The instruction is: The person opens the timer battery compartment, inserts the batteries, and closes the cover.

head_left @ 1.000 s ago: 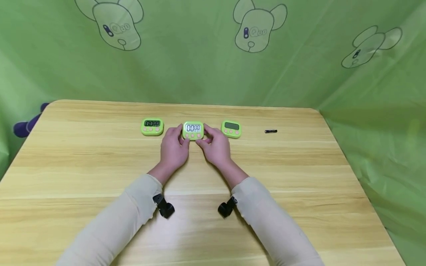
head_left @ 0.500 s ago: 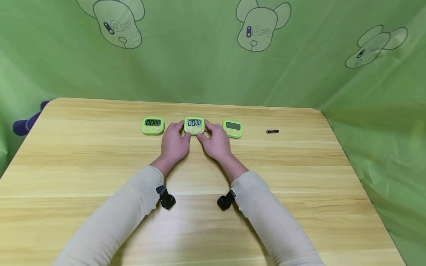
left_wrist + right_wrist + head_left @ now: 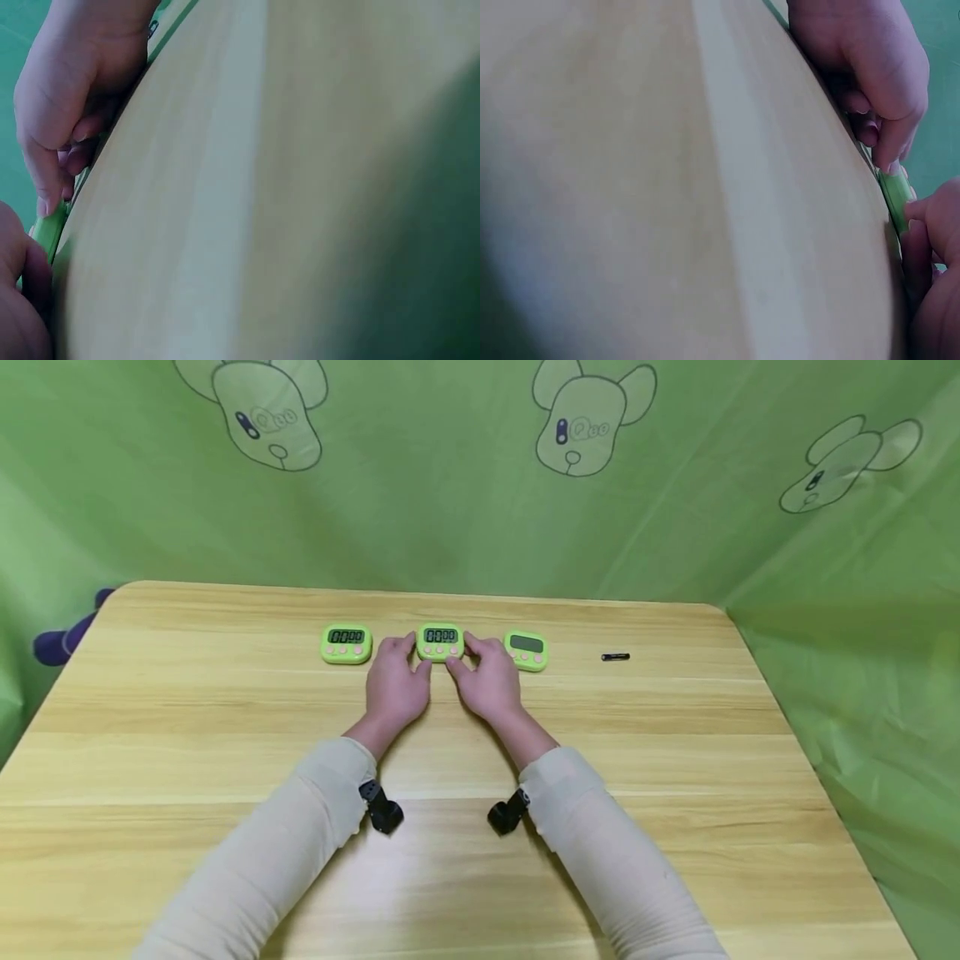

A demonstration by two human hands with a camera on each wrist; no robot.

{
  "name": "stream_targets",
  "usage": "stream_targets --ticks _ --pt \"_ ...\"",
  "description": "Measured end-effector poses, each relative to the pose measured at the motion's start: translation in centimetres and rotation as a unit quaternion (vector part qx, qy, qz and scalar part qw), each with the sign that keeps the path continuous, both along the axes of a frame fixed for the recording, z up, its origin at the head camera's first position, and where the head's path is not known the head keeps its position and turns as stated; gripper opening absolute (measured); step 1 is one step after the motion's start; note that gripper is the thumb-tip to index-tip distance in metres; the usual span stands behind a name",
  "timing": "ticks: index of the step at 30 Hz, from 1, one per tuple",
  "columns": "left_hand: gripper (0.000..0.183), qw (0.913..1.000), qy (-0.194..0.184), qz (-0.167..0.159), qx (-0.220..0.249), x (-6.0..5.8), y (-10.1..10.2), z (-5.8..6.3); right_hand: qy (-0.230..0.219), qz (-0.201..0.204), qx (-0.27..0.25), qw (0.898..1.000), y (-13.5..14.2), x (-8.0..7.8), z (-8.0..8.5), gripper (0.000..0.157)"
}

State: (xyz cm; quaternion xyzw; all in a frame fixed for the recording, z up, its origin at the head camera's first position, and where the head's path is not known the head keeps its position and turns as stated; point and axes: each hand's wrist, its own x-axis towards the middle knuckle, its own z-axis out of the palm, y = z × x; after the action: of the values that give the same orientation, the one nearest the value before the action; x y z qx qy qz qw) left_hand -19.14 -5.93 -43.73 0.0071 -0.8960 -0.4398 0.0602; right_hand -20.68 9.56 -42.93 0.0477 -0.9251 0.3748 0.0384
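Observation:
Three light-green digital timers with pink buttons lie in a row on the wooden table (image 3: 465, 868). The middle timer (image 3: 439, 643) lies face up, its screen showing zeros. My left hand (image 3: 397, 685) holds its left side, fingers beside it and thumb at the front edge. My right hand (image 3: 487, 681) holds its right side the same way. In the left wrist view the timer's green edge (image 3: 49, 229) shows between both hands; its face is hidden there. The left timer (image 3: 347, 644) also shows digits; the right timer (image 3: 527, 651), close to my right fingers, has a blank screen.
A small black battery (image 3: 616, 657) lies on the right of the table. Green printed cloth (image 3: 435, 510) hangs behind the far edge and along the sides. A purple object (image 3: 60, 643) sticks out at the left edge.
The middle timer, earlier tilted toward the camera, has gone slightly away and now lies flat in line with the others. Both hands moved forward with it, and the left thumb has shifted slightly.

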Motion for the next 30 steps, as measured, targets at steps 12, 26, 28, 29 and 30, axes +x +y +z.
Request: stream_targets --ticks 12,26,28,29,30 --pt "0.059 0.9946 0.052 0.039 0.081 3.4 0.9 -0.4 -0.013 0.026 -0.158 0.987 2.6 3.3 -0.3 0.057" --pt "0.050 0.9860 0.076 -0.037 0.144 5.6 4.8 -0.1 0.041 0.010 -0.247 0.968 8.3 6.3 -0.1 0.047" --pt "0.049 0.9843 0.074 -0.058 0.149 5.4 5.6 0.0 0.045 -0.002 -0.237 0.971 9.2 6.2 0.0 0.046" --pt "0.048 0.9836 0.075 -0.068 0.149 5.2 6.1 0.1 0.047 -0.008 -0.231 0.972 9.6 6.0 0.0 0.047" --pt "0.048 0.9829 0.075 -0.078 0.149 4.9 6.5 0.1 0.049 -0.015 -0.225 0.973 10.0 5.8 0.1 0.046"
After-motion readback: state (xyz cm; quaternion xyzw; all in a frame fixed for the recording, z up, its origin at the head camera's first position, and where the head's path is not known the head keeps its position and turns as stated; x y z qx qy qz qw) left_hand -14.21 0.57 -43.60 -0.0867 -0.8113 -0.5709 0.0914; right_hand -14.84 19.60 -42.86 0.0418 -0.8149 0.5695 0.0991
